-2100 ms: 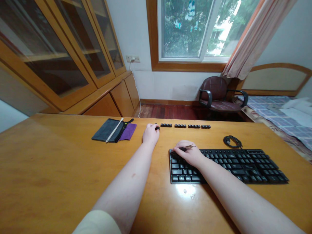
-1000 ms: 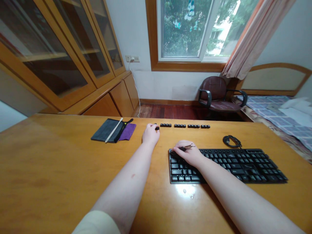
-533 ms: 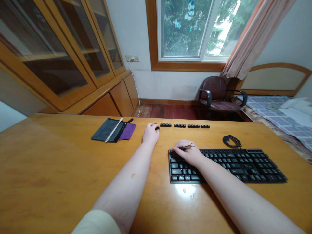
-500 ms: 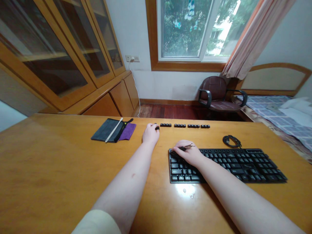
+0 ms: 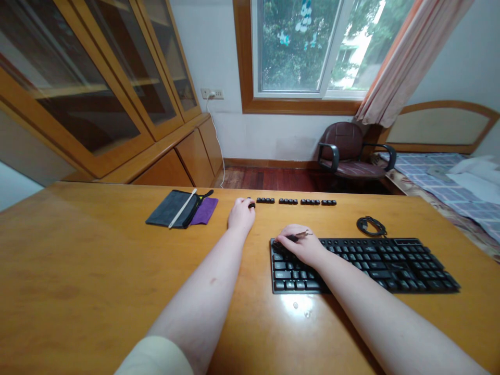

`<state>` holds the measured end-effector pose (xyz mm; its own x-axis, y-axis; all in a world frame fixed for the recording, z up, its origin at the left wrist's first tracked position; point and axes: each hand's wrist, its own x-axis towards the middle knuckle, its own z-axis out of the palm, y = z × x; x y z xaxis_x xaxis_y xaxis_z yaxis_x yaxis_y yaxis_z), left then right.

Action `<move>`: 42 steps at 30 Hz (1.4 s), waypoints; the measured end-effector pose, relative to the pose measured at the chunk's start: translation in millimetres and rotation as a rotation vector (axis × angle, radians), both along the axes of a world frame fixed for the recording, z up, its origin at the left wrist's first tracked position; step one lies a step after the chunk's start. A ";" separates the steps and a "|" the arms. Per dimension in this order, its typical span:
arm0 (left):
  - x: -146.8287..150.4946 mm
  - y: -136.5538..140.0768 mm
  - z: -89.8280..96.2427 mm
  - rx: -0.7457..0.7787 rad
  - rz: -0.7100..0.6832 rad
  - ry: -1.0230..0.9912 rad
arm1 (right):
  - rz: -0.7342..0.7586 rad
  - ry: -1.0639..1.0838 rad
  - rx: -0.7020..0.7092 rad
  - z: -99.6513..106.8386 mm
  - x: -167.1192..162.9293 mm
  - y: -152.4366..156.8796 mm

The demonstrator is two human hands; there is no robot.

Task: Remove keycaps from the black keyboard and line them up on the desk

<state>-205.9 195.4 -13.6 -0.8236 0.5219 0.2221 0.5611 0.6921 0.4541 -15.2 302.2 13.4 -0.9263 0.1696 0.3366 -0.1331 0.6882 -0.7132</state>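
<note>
At the far side of the desk my left hand [image 5: 240, 214] is closed around a small black keycap [image 5: 252, 205], just left of a line of loose keycaps [image 5: 265, 200]. Over the upper left corner of a black keyboard [image 5: 371, 264], my right hand [image 5: 304, 247] grips a dark tool that looks like a keycap puller [image 5: 294, 238]. Its thin prongs stick out rightward above the back of the hand. My fingers hide its other end and the keys below them.
A grey pouch [image 5: 166, 209] with a pale stick [image 5: 183, 208] on it lies at the left, beside a purple cloth [image 5: 205, 211]. A coiled cable [image 5: 371, 227] rests behind the keyboard. Two small clear bits [image 5: 296, 305] lie in front. Beyond the desk stands an office chair [image 5: 346, 148].
</note>
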 end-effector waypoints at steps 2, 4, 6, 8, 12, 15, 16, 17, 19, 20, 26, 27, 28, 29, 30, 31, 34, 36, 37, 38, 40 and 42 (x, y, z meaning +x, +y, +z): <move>0.3 0.2 0.3 -0.005 0.003 0.005 | 0.001 0.006 -0.011 0.3 0.0 -0.2; 0.7 0.3 1.0 -0.010 0.023 0.012 | 0.001 0.010 -0.017 0.4 0.0 -0.4; 1.2 0.2 2.2 -0.022 0.060 0.009 | 0.000 0.009 -0.015 0.4 -0.1 -0.4; 1.7 0.1 3.6 -0.039 0.091 -0.008 | 0.001 0.005 -0.012 0.5 -0.2 -0.3; 2.1 -0.3 4.9 -0.058 0.096 -0.040 | -0.001 0.001 -0.007 1.3 -0.4 -0.3; 2.0 -0.4 4.6 -0.048 0.107 -0.036 | -0.001 0.010 -0.003 2.3 -0.4 -0.8; 2.1 -0.4 4.4 -0.045 0.111 -0.029 | 0.000 0.012 -0.003 2.6 -0.3 -1.0; 2.2 -0.4 4.3 -0.040 0.109 -0.017 | 0.001 0.012 -0.004 2.8 -0.3 -1.1; 2.8 -0.3 4.2 -0.032 0.073 0.008 | 0.001 0.009 -0.005 3.0 -0.4 -1.3; 3.2 -0.3 4.2 -0.030 0.045 0.017 | 0.000 0.006 -0.004 2.9 -0.4 -1.2; 3.8 -0.6 4.2 -0.045 -0.012 0.008 | -0.001 0.004 -0.010 1.7 -0.2 -0.9; 3.5 -0.8 4.2 -0.045 -0.008 0.005 | -0.001 0.007 -0.011 1.7 -0.1 -1.1; 3.2 -0.9 4.2 -0.046 -0.004 0.001 | -0.002 0.007 -0.012 1.9 0.0 -1.4; 2.9 -1.0 4.3 -0.046 -0.002 -0.001 | -0.002 0.006 -0.013 2.0 0.1 -1.6; 2.8 -1.1 4.5 -0.046 0.002 -0.002 | -0.002 0.006 -0.014 2.1 0.2 -1.7; 2.7 -1.2 4.7 -0.045 0.003 -0.002 | -0.001 0.004 -0.014 2.2 0.3 -1.8; 3.2 -1.4 6.0 -0.036 0.000 0.008 | 0.003 0.003 -0.017 1.9 0.5 -1.6; 3.9 -1.4 7.0 -0.031 0.002 0.014 | 0.004 0.005 -0.021 1.7 0.4 -1.4; 4.2 -1.4 7.5 -0.030 0.007 0.014 | 0.004 0.006 -0.022 1.8 0.3 -1.3; 4.5 -1.3 7.8 -0.031 0.014 0.013 | 0.003 0.006 -0.021 1.9 0.1 -1.3; 4.6 -1.1 7.9 -0.037 0.022 0.010 | 0.004 0.003 -0.018 2.2 -0.2 -1.4; 4.1 -0.9 7.2 -0.037 0.021 0.015 | 0.003 0.002 -0.012 2.5 -0.3 -1.4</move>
